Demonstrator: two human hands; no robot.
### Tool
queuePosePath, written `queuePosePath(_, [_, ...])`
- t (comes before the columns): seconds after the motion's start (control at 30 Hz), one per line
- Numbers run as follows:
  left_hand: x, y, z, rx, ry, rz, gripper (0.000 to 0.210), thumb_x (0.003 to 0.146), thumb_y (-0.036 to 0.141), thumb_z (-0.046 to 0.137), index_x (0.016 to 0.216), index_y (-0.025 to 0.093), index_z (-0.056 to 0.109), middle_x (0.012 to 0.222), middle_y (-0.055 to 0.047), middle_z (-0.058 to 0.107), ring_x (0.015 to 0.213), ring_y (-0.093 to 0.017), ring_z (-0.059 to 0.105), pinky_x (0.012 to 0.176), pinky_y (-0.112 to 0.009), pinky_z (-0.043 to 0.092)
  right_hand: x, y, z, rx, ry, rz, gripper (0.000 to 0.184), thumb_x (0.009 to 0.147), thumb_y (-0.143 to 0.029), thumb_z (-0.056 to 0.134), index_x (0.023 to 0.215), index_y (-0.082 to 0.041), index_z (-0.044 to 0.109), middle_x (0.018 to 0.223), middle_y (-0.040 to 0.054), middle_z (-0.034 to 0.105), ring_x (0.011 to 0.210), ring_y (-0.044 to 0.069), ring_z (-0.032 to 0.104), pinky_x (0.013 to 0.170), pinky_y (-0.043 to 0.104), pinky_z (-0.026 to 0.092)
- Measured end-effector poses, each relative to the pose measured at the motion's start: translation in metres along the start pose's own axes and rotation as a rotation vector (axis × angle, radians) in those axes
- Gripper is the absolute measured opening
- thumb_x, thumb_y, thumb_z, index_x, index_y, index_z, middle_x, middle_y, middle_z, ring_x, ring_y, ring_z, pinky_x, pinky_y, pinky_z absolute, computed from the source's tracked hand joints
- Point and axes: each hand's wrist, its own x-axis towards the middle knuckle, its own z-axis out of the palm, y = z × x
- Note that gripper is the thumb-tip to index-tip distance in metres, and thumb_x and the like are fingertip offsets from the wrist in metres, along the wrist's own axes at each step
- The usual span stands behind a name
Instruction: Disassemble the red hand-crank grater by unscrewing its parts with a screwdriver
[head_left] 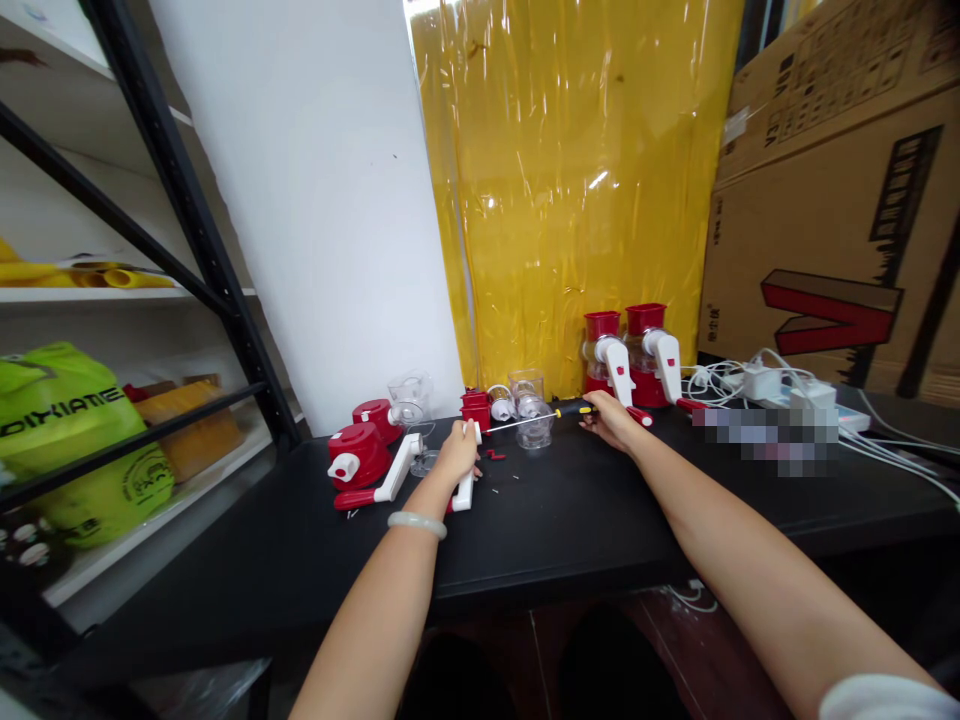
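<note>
My left hand (457, 455) is closed around a white crank handle (464, 492) with a red grip, low over the black table. In my right hand (611, 420) is a screwdriver (576, 408) with a black and yellow handle. Its long shaft points left, and the tip meets the white end of the crank at my left fingers; the exact contact is too small to tell. Small red pieces (495, 455) and loose screws (516, 477) lie between my hands. Beyond them stand a clear plastic housing (534, 430) and red hopper parts (474, 408).
Left on the table (547, 545) are red bases (360, 455) and another white crank (397, 472). Two assembled red-and-white hand-crank graters (602, 352) stand at the back right. White cables and chargers (765, 380) lie beside a large cardboard box (832, 230). Shelving (150, 290) borders the left.
</note>
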Motion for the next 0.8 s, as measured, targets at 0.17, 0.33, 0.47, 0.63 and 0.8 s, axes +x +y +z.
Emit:
queuePosePath(0.17, [0.001, -0.001, 0.001, 0.001, -0.01, 0.0, 0.038, 0.102, 0.05, 0.022, 0.109, 0.02, 0.044, 0.065, 0.002, 0.053, 0.037, -0.014, 0.054, 0.044, -0.028, 0.049, -0.002, -0.006, 0.001, 0.109, -0.006, 0.029, 0.017, 0.072, -0.024, 0.065, 0.075, -0.023, 0.048, 0.062, -0.0036, 0.054, 0.054, 0.011, 0.051, 0.057, 0.026, 0.049])
queuePosePath(0.33, [0.0, 0.0, 0.001, 0.004, -0.005, 0.001, 0.038, 0.102, 0.05, 0.022, 0.109, 0.02, 0.044, 0.065, 0.002, 0.053, 0.038, -0.014, 0.055, 0.044, -0.028, 0.049, -0.001, -0.006, 0.002, 0.06, 0.0, 0.061, 0.036, 0.085, -0.055, 0.058, 0.074, -0.024, 0.046, 0.051, -0.004, 0.049, 0.044, 0.012, 0.045, 0.053, 0.028, 0.048])
queuePosePath(0.47, [0.001, -0.001, 0.001, 0.023, 0.002, -0.007, 0.041, 0.101, 0.054, 0.021, 0.109, 0.02, 0.044, 0.067, 0.001, 0.055, 0.039, -0.014, 0.055, 0.045, -0.028, 0.05, 0.002, 0.001, 0.0, -0.04, -0.02, 0.015, 0.04, 0.084, -0.059, 0.063, 0.075, -0.025, 0.046, 0.04, -0.0098, 0.032, 0.037, 0.009, 0.032, 0.053, 0.028, 0.049])
queuePosePath(0.63, [0.001, -0.001, 0.0, 0.023, 0.0, -0.005, 0.043, 0.101, 0.056, 0.021, 0.11, 0.021, 0.044, 0.067, 0.001, 0.055, 0.039, -0.014, 0.055, 0.045, -0.028, 0.05, 0.004, 0.003, -0.001, 0.05, -0.013, 0.001, 0.022, 0.078, -0.03, 0.067, 0.075, -0.023, 0.046, 0.056, -0.0059, 0.049, 0.047, 0.009, 0.044, 0.056, 0.026, 0.05])
queuePosePath(0.8, [0.0, -0.001, 0.001, 0.003, -0.011, 0.011, 0.039, 0.101, 0.053, 0.023, 0.107, 0.021, 0.044, 0.065, 0.002, 0.053, 0.038, -0.014, 0.054, 0.042, -0.027, 0.048, 0.001, -0.004, 0.001, 0.171, 0.01, 0.045, 0.017, 0.073, -0.023, 0.064, 0.075, -0.023, 0.048, 0.064, -0.0032, 0.056, 0.056, 0.012, 0.054, 0.059, 0.027, 0.051])
